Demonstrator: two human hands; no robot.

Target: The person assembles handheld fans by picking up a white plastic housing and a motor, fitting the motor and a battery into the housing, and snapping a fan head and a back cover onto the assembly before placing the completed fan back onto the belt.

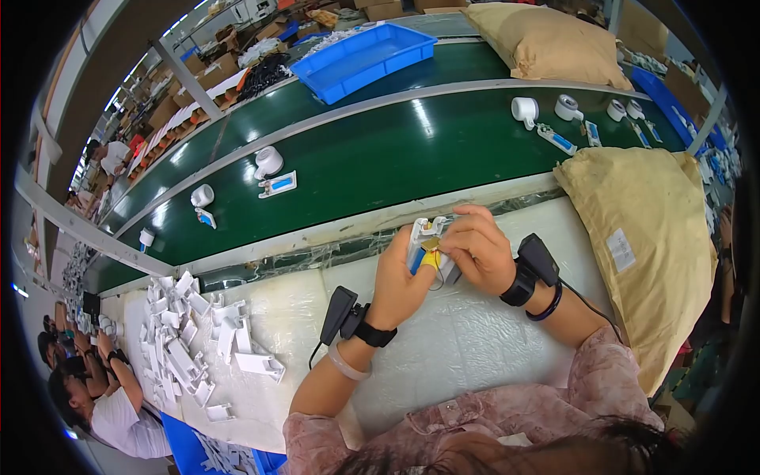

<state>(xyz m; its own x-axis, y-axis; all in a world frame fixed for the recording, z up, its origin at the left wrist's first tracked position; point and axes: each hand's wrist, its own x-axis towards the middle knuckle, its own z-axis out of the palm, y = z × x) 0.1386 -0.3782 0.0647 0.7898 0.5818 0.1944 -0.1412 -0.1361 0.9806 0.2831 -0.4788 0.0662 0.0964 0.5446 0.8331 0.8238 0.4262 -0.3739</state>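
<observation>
My left hand is wrapped around a white plastic housing with a blue part inside it. A yellow cover sits on the thumb, which presses into the housing near a small tan part. My right hand bends over the right side of the same housing, its thumb and fingers pinched together beside the tan part. What those fingertips hold is too small to make out. A thin dark wire loops below the housing. Both wrists wear black straps with a black box attached.
White plastic pieces lie piled on the left of the pale padded table. Beyond it, a green conveyor carries round white units with open housings. A blue tray stands farther back. A brown sack stands at the right; people work at far left.
</observation>
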